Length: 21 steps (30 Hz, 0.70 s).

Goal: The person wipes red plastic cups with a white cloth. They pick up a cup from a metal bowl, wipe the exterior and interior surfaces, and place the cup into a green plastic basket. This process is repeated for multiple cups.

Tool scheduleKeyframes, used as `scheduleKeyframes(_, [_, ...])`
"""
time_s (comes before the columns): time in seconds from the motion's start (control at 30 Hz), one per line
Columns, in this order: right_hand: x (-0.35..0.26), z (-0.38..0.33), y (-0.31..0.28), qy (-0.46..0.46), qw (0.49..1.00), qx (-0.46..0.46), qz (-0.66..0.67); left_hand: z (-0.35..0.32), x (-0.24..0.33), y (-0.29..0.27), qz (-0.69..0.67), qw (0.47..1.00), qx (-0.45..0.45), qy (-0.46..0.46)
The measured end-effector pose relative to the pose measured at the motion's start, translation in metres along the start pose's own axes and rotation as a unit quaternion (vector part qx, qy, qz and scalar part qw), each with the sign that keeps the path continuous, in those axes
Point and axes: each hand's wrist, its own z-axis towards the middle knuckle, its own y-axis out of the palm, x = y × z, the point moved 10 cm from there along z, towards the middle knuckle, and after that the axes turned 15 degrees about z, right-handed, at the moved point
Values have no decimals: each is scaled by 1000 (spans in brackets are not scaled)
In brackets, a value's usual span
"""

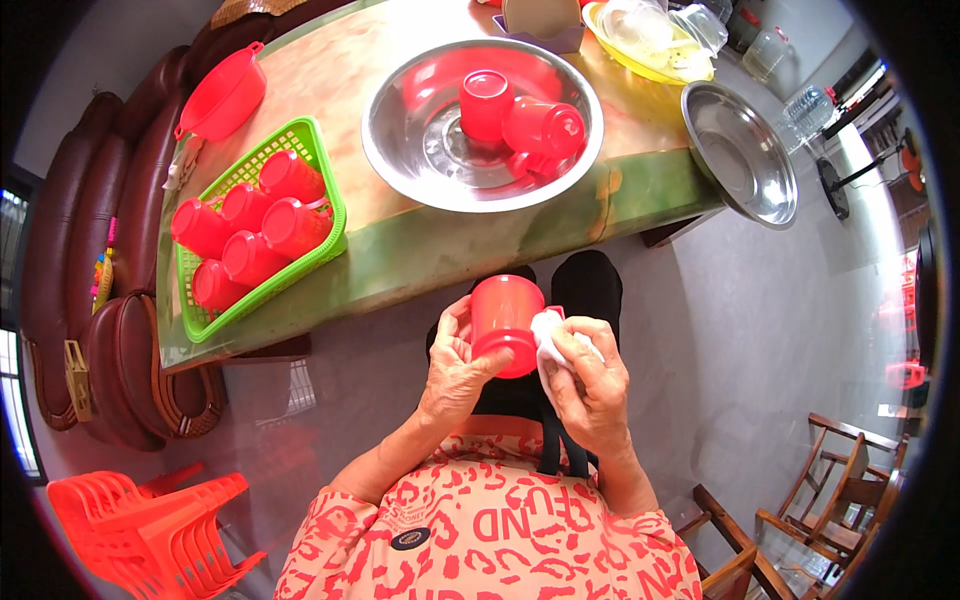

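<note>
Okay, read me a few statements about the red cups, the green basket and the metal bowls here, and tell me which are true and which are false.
1. The left hand holds a red cup. True.
2. The right hand presses a white cloth against that cup. True.
3. The green basket holds blue cups. False: its cups are red.
4. The large metal bowl on the table is empty. False: red cups lie in it.
5. A second metal bowl overhangs the table's right edge. True.
</note>
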Motion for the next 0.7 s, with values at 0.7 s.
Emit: scheduleKeyframes(0.7, [3, -9, 32, -139, 980, 11, -141, 1, 2, 38, -198, 973, -79, -93])
